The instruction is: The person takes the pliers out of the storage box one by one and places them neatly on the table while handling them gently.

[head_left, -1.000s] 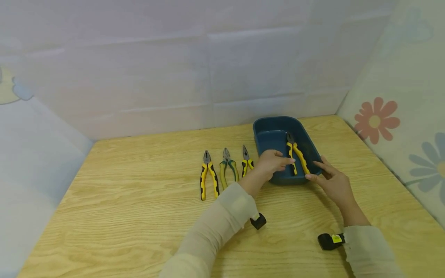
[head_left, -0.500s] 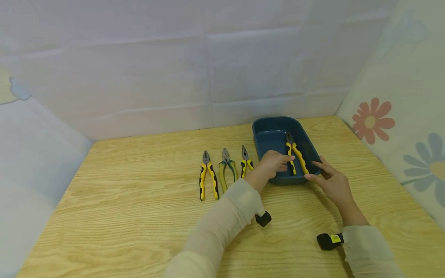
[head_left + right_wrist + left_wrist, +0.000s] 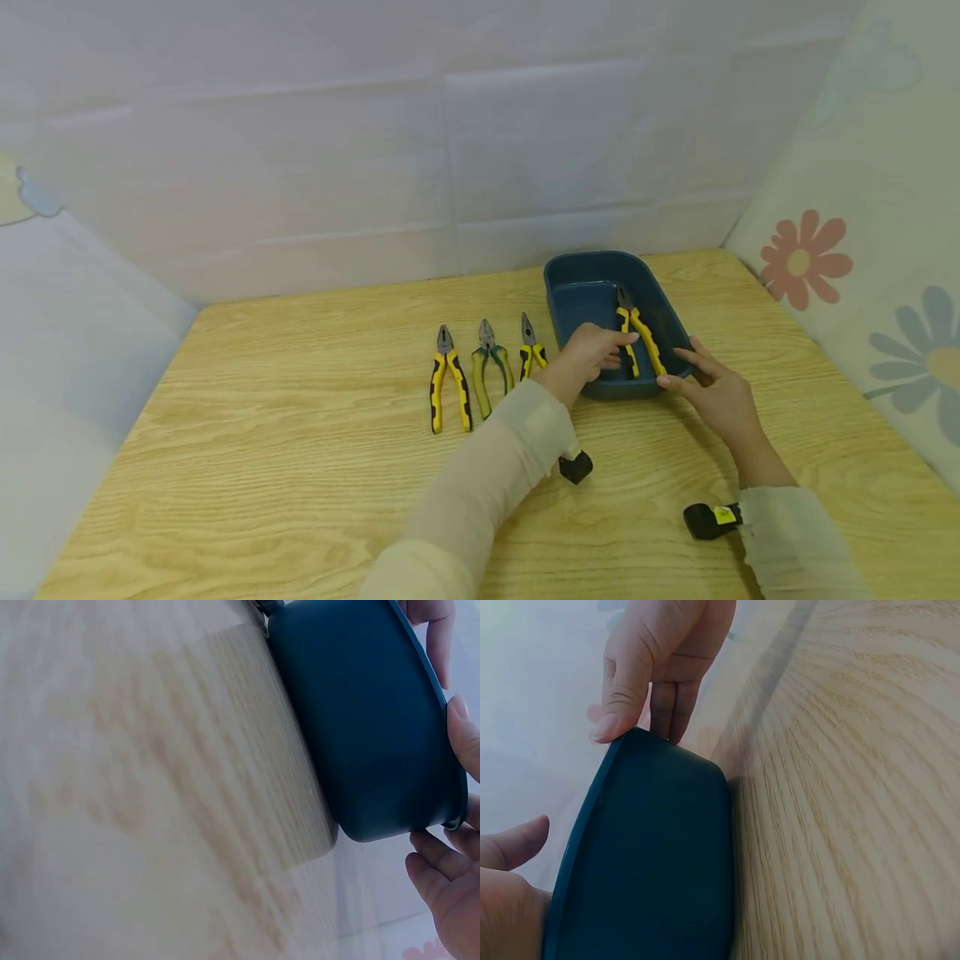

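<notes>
In the head view, a dark blue tray (image 3: pixel 596 265) stands on the wooden table. Inside it, towards its right side, lie yellow-and-black pliers (image 3: pixel 647 337). My left hand (image 3: pixel 588 354) reaches over the near left side of the tray; its thumb is extended across the pliers' left handle, and the other fingers are partly hidden within the tray. Whether it touches the pliers cannot be told. My right hand (image 3: pixel 722 404) grips the tray's near right corner. In the right wrist view, the thumb (image 3: pixel 463 739) lies at the rim and the fingers (image 3: pixel 442 859) at the outer wall.
Left of the tray, three more pliers lie in a row: yellow-black pliers (image 3: pixel 450 379), green-handled pliers (image 3: pixel 489 354) and long-nose pliers (image 3: pixel 528 337), the last partly hidden by my left arm. A pale wall (image 3: pixel 337 167) rises behind the table (image 3: pixel 262 467).
My left forearm and wrist have shifted slightly to the right, while the left hand stays over the tray. The right hand, tray and pliers look unchanged.
</notes>
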`<state>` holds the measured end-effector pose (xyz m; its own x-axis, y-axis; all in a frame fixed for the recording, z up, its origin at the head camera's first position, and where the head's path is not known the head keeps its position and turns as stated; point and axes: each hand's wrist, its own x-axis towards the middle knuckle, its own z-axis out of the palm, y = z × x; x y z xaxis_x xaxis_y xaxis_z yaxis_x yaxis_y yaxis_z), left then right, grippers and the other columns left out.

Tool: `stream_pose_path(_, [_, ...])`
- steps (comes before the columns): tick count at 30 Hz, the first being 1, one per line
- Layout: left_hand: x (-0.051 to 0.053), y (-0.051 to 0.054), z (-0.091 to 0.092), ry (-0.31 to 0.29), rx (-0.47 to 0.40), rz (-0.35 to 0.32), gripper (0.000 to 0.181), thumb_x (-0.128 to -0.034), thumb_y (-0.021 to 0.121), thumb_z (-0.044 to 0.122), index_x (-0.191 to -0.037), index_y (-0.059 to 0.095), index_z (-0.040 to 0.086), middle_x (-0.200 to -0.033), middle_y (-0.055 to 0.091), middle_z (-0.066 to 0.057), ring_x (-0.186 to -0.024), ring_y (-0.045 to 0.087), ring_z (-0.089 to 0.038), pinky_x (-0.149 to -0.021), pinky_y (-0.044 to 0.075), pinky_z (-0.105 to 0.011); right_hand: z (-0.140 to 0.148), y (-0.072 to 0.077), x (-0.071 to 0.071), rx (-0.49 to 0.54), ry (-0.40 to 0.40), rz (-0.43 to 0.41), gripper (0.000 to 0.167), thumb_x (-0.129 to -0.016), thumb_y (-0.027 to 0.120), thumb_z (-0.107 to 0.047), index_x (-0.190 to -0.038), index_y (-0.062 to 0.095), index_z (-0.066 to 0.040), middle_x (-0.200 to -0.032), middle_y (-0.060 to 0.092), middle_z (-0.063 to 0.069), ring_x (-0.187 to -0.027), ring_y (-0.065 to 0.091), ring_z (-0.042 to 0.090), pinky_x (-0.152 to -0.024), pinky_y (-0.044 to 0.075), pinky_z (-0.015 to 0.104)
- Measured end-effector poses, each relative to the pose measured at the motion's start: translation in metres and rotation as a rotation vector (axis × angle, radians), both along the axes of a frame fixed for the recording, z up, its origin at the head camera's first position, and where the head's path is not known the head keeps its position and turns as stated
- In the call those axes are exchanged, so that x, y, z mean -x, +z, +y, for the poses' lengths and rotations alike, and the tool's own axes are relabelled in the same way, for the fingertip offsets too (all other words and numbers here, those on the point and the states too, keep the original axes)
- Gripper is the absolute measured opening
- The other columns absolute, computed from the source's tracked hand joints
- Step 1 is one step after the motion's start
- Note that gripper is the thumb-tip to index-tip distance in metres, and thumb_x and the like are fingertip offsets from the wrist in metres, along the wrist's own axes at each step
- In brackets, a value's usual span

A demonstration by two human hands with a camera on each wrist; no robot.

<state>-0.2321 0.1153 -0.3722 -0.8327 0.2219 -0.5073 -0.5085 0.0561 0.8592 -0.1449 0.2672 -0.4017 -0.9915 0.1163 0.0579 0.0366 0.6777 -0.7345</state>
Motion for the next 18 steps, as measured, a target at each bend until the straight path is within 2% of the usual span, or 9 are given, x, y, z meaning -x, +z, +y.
stream_pose_path(5, [0.0,-0.003,0.006,0.01,0.04,-0.013,0.047,-0.075,0.068,0.017,-0.114,0.049,0.0,-0.103,0.054,-0.017,-0.091,0.055,-0.03,-0.078,0.046,-0.038,0.013,-0.023,0.008,-0.043,-0.024,0.025,0.067,-0.076,0.06,-0.046,-0.13,0.041,-0.012,-0.14,0.016,-0.004,-0.114,0.038,0.032,-0.077,0.046,0.03])
stream_pose_path(6, [0.0,-0.003,0.007,0.008,0.05,-0.018,0.047,-0.0751,0.068,0.017,-0.115,0.049,0.0,-0.103,0.054,-0.017,-0.09,0.055,-0.03,-0.078,0.046,-0.038,0.013,-0.023,0.008,-0.029,-0.018,0.023,0.066,-0.076,0.06,-0.044,-0.13,0.041,-0.011,-0.14,0.015,-0.003,-0.114,0.037,0.033,-0.079,0.045,0.036])
stream_pose_path(9, [0.001,-0.005,0.01,0.011,0.076,-0.032,0.049,-0.0744,0.069,0.018,-0.115,0.048,0.001,-0.099,0.054,-0.016,-0.088,0.055,-0.03,-0.078,0.046,-0.039,0.01,-0.022,0.007,-0.011,-0.034,0.019,0.066,-0.075,0.061,-0.045,-0.129,0.042,-0.012,-0.14,0.017,-0.003,-0.115,0.037,0.032,-0.077,0.046,0.03])
stream_pose_path(12, [0.002,-0.007,0.012,0.018,0.091,-0.043,0.051,-0.0741,0.069,0.018,-0.117,0.047,0.001,-0.098,0.054,-0.016,-0.088,0.055,-0.03,-0.076,0.046,-0.039,0.007,-0.017,0.005,0.029,-0.012,0.012,0.066,-0.077,0.061,-0.042,-0.13,0.04,-0.009,-0.141,0.015,0.001,-0.116,0.034,0.036,-0.08,0.044,0.036])
stream_pose_path(16, [0.004,-0.009,0.017,0.028,0.088,-0.052,0.052,-0.0739,0.069,0.016,-0.118,0.046,0.002,-0.096,0.053,-0.015,-0.088,0.054,-0.029,-0.073,0.047,-0.038,0.012,-0.023,0.008,0.006,-0.022,0.018,0.065,-0.077,0.061,-0.042,-0.13,0.04,-0.012,-0.141,0.015,-0.002,-0.116,0.035,0.034,-0.08,0.042,0.041])
stream_pose_path(18, [0.004,-0.009,0.018,0.035,0.09,-0.057,0.052,-0.0736,0.069,0.016,-0.118,0.046,0.002,-0.096,0.053,-0.015,-0.087,0.055,-0.029,-0.074,0.047,-0.038,0.016,-0.031,0.011,-0.022,-0.042,0.022,0.065,-0.076,0.061,-0.044,-0.13,0.041,-0.015,-0.14,0.016,-0.006,-0.115,0.038,0.032,-0.079,0.043,0.039])
